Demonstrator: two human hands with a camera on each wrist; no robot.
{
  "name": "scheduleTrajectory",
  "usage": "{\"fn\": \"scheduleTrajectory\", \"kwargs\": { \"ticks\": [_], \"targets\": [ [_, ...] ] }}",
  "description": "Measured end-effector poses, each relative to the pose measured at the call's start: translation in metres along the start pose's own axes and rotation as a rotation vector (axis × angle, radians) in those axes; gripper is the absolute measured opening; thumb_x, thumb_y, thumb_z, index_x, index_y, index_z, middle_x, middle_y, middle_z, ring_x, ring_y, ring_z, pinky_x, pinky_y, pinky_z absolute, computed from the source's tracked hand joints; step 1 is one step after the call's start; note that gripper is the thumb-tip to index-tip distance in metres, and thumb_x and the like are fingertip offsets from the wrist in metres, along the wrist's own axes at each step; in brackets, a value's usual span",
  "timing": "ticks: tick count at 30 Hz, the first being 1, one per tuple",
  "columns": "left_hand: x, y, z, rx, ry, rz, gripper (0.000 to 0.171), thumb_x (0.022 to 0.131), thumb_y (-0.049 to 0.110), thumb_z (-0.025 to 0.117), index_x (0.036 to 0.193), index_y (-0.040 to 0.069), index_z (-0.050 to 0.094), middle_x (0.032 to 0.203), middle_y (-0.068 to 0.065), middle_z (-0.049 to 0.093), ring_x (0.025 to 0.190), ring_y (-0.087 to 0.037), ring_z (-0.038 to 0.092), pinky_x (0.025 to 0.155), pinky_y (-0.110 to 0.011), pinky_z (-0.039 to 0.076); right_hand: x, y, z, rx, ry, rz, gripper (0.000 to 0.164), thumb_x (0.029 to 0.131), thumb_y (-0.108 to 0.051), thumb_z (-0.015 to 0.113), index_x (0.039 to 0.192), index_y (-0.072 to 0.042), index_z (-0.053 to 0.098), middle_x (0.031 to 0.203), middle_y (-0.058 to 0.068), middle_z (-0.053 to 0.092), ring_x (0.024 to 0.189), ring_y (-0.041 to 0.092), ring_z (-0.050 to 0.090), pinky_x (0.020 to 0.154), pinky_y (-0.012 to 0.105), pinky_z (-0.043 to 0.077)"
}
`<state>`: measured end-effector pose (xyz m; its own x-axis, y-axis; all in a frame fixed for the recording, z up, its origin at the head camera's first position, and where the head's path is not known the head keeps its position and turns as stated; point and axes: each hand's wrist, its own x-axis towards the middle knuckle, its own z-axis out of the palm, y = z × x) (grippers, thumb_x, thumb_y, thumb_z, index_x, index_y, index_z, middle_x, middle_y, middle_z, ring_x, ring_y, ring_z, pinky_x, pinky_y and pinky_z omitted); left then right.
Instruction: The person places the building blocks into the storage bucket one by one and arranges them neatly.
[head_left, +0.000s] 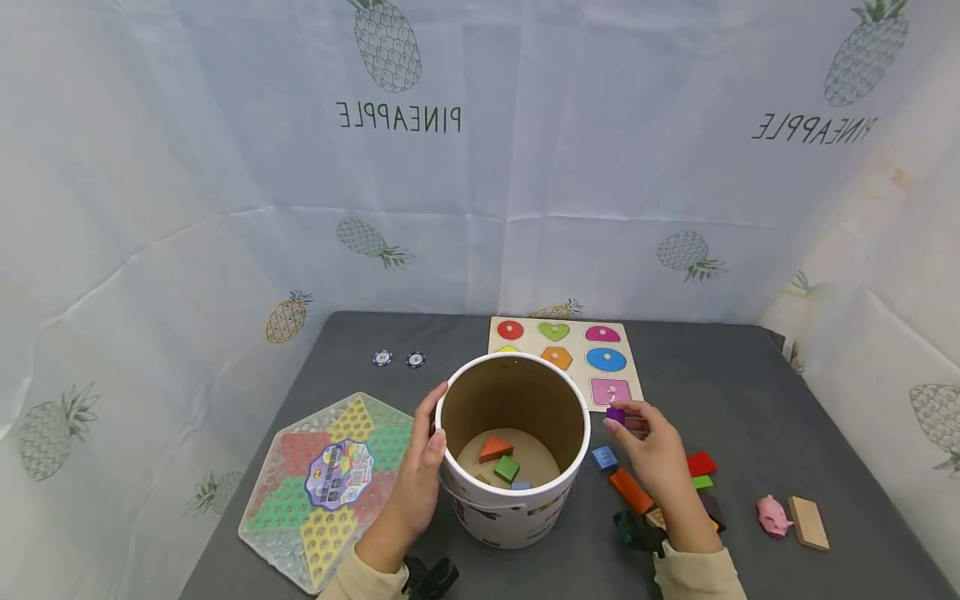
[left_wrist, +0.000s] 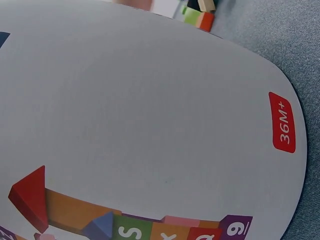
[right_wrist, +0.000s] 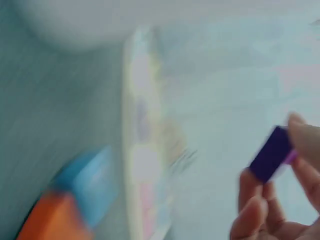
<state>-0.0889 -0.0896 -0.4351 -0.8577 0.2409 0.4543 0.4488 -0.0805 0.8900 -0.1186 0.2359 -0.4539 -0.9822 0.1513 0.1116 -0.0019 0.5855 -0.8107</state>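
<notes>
Purple block pinched in your right hand, just right of the bucket, whose left side your left hand holds, head view. Left wrist: mostly the bucket; you cannot tell your left fingers' state there. Right wrist: your fingertips pinch the block, probably light, hard and smooth, best held by opposite flat faces.

Pale fabric hangs creased behind the desk and along both sides, printed with outlined pineapples, one at left yellow-orange. Lettering PINEAPPLE appears twice, mirror-reversed. Desk dark grey. Light soft; cloth bluish at back, warmer toward the right.
</notes>
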Motion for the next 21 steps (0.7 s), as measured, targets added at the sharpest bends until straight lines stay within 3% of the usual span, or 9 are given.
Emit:
{"fn": "scheduleTrajectory", "kwargs": {
  "ticks": [3,6,11,15,18,21],
  "targets": [
    [0.0,0.0,0.0,-0.005,0.003,0.003,0.052,0.101,0.021,0.025,0.152,0.021,0.015,0.152,-0.009,0.023,0.135,-0.041,0.024,0.106,-0.031,0.029,-0.008,-0.03,-0.009,0.163,0.057,-0.053,0.038,0.088,-0.023,0.068,0.123,-0.011,0.058,0.111,0.009,0.06,0.096,0.019,0.059,0.076,0.018,0.05],
    [0.0,0.0,-0.001,0.003,0.008,0.006,0.052,0.101,0.02,0.025,0.152,0.02,0.015,0.152,-0.008,0.023,0.135,-0.04,0.024,0.107,-0.032,0.028,-0.019,-0.064,-0.015,0.282,0.087,-0.14,0.037,0.086,-0.017,0.07,0.121,-0.011,0.059,0.111,0.009,0.062,0.093,0.013,0.061,0.076,0.017,0.05],
    [0.001,0.002,-0.002,0.028,0.011,0.006,0.052,0.101,0.021,0.025,0.152,0.02,0.015,0.152,-0.007,0.024,0.136,-0.035,0.025,0.107,-0.04,0.028,-0.034,-0.113,-0.011,0.355,0.005,-0.38,0.039,0.077,-0.003,0.077,0.112,-0.012,0.064,0.11,0.003,0.063,0.086,0.014,0.064,0.074,0.024,0.053],
    [0.002,0.002,-0.002,0.044,0.021,-0.001,0.052,0.101,0.019,0.025,0.152,0.021,0.016,0.152,-0.006,0.024,0.136,-0.034,0.025,0.108,-0.043,0.027,-0.038,-0.136,0.003,0.258,-0.13,-0.536,0.042,0.073,-0.008,0.082,0.11,-0.017,0.063,0.109,-0.007,0.062,0.083,0.01,0.065,0.073,0.027,0.054],
    [0.001,0.002,-0.001,0.05,0.023,-0.011,0.052,0.1,0.018,0.026,0.152,0.022,0.017,0.152,-0.006,0.023,0.137,-0.032,0.025,0.108,-0.046,0.026,-0.041,-0.143,0.011,0.139,-0.189,-0.562,0.043,0.072,-0.012,0.084,0.107,-0.021,0.063,0.104,-0.013,0.062,0.081,0.004,0.064,0.073,0.027,0.054],
    [-0.001,0.003,0.001,0.05,0.013,-0.026,0.052,0.1,0.019,0.026,0.152,0.023,0.016,0.152,-0.005,0.022,0.137,-0.031,0.024,0.107,-0.05,0.026,-0.044,-0.144,0.015,-0.022,-0.192,-0.553,0.04,0.071,-0.019,0.086,0.105,-0.026,0.064,0.096,-0.021,0.061,0.076,-0.002,0.06,0.069,0.023,0.053]
  ]
}}
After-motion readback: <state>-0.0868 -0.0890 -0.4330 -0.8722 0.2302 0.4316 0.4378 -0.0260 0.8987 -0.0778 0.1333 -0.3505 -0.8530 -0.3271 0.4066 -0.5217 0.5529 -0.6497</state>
